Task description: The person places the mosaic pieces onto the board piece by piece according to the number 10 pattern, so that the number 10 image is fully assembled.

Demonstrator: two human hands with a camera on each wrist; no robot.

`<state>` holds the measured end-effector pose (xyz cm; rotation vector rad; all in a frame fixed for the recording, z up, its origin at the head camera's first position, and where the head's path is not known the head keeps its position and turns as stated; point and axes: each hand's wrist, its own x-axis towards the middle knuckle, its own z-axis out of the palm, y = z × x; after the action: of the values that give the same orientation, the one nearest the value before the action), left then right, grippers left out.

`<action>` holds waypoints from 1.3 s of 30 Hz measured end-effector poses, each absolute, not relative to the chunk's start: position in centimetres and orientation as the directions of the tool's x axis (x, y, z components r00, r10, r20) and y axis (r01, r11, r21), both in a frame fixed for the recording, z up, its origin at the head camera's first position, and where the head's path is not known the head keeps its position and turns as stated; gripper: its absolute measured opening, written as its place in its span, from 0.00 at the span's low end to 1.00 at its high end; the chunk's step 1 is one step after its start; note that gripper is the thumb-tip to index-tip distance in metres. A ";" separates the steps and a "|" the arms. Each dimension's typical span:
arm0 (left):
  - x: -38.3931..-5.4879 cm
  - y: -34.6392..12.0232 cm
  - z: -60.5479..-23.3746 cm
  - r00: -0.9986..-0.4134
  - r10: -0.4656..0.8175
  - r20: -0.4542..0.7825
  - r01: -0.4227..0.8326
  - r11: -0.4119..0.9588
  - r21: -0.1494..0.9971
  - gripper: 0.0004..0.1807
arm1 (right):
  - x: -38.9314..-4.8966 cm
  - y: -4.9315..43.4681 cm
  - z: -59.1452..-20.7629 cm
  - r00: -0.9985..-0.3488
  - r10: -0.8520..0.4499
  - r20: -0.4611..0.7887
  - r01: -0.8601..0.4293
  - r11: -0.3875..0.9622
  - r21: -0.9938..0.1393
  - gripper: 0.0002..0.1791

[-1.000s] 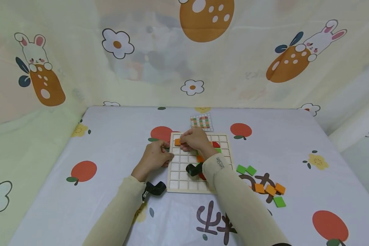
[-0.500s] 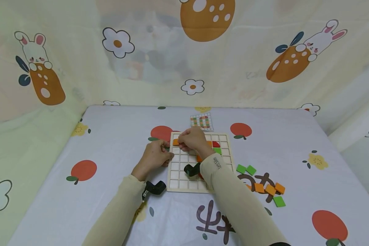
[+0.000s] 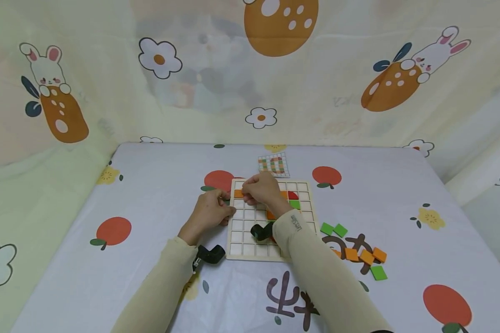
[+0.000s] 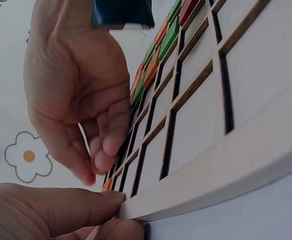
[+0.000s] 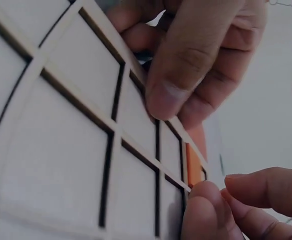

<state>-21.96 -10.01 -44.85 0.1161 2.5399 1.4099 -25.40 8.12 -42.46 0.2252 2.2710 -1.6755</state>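
Note:
A light wooden grid board (image 3: 248, 249) lies on the table. My left hand (image 3: 206, 212) grips its left rim; in the left wrist view the thumb (image 4: 93, 202) lies along that edge. Close by, over the upper left cells, my right hand (image 3: 261, 187) has its fingertips on an orange square tile (image 3: 238, 194), which lies flat in a cell of the left column. The right wrist view shows this tile (image 5: 193, 165) right beside the fingertips. Partly behind the right arm, the board holds green and orange tiles and a red rounded piece (image 3: 293, 195).
Loose green tiles (image 3: 340, 231) and orange tiles (image 3: 366, 257) are scattered to the right of the board, beside the right sleeve. A pattern card (image 3: 275, 164) lies beyond the board's far edge. The cloth (image 3: 150, 185) is printed with fruit and flowers.
The orange tile has shifted slightly left and gone from tilted to flat in its cell. My right hand has moved a little left with it. My left hand has stayed at the rim.

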 end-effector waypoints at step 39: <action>-21.8 -9.6 -44.8 -0.965 0.175 -0.196 -0.078 0.519 0.851 0.18 | -14.2 28.2 -42.2 -0.913 0.138 -0.385 0.373 0.666 -0.646 0.16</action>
<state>-21.81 -9.62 -44.77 0.0817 2.5046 1.4231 -14.23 28.19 -42.17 0.4076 2.5800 -1.0990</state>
